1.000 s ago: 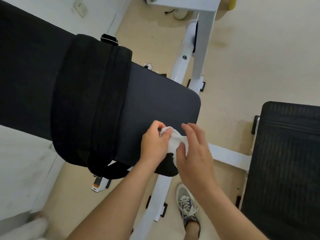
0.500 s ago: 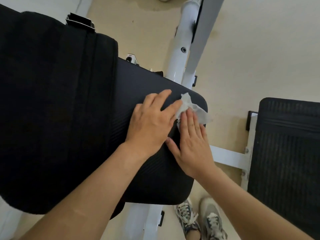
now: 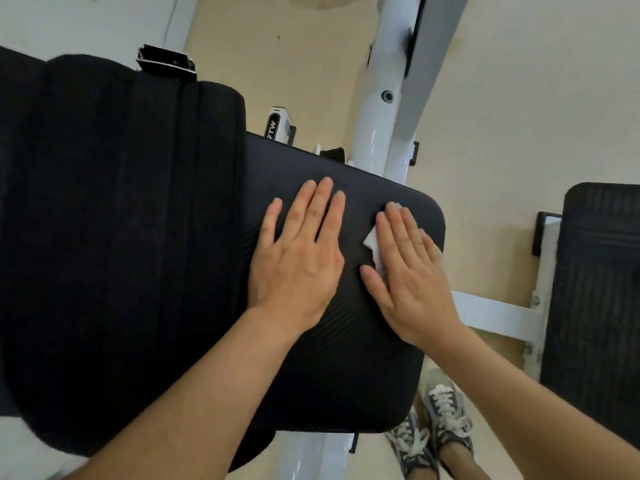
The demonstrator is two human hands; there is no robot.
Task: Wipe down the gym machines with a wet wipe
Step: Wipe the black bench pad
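A black padded bench cushion [image 3: 346,358] fills the middle of the view. My right hand [image 3: 408,271] lies flat near its right end, fingers straight, pressing a white wet wipe [image 3: 372,242] against the pad; only the wipe's edges show beside the fingers. My left hand [image 3: 298,251] rests flat on the pad just left of it, fingers straight, holding nothing. A thick black fabric wrap [image 3: 121,237] covers the bench to the left.
The white metal frame [image 3: 384,109] of the machine runs under the bench and up toward the top. A second black pad [image 3: 595,289] stands at the right edge on a white bracket. My shoes [image 3: 436,420] stand on the beige floor below the pad.
Both hands have flattened and moved apart on the pad. The wipe, earlier bunched between the fingers of both hands, now lies spread under my right palm alone.
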